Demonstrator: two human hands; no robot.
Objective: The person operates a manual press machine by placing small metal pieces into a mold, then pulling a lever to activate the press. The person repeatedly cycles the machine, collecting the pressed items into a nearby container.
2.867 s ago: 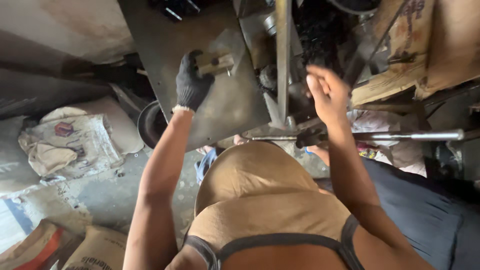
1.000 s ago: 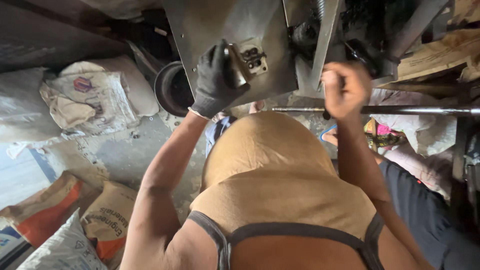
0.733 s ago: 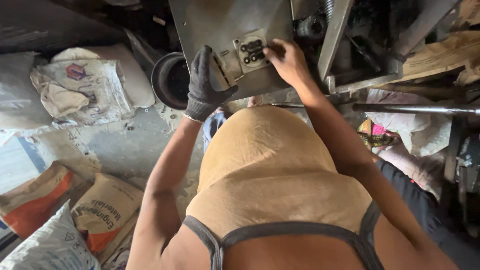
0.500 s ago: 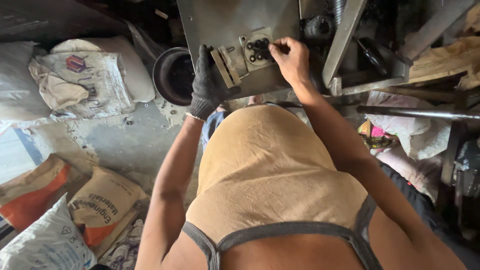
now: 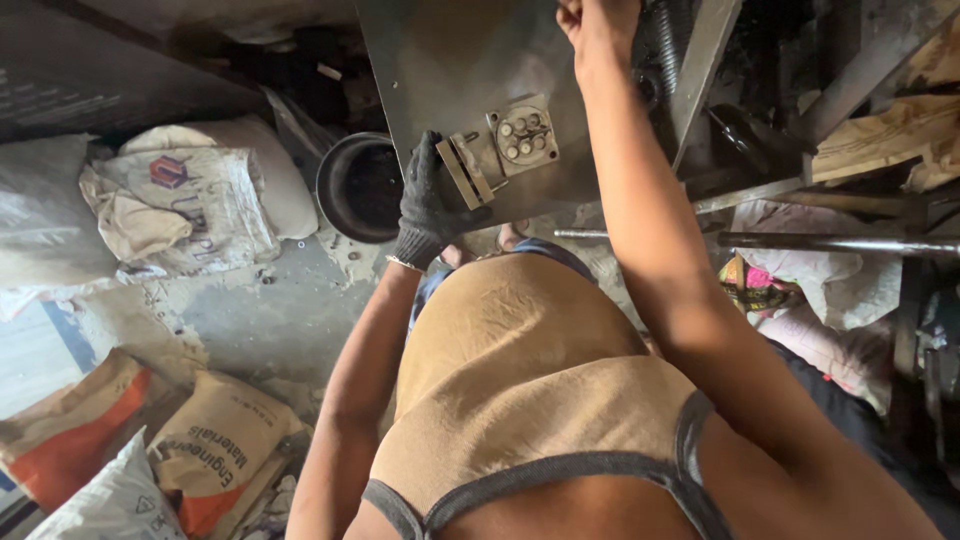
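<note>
Grey metal plate (image 5: 470, 60); small stud-covered block (image 5: 523, 137) attached.

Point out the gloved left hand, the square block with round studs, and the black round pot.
left hand (image 5: 432, 200), head view, on the back of the black glove.
square block (image 5: 523, 135), head view, on its studded face, middle.
black pot (image 5: 330, 195), head view, on its left rim.

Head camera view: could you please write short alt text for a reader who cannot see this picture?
Seen from above, a person's gloved left hand grips a small metal block on a grey metal plate, while the bare right hand reaches up to the plate's top edge. A dark round bucket and printed sacks sit on the dusty floor at the left.
</note>
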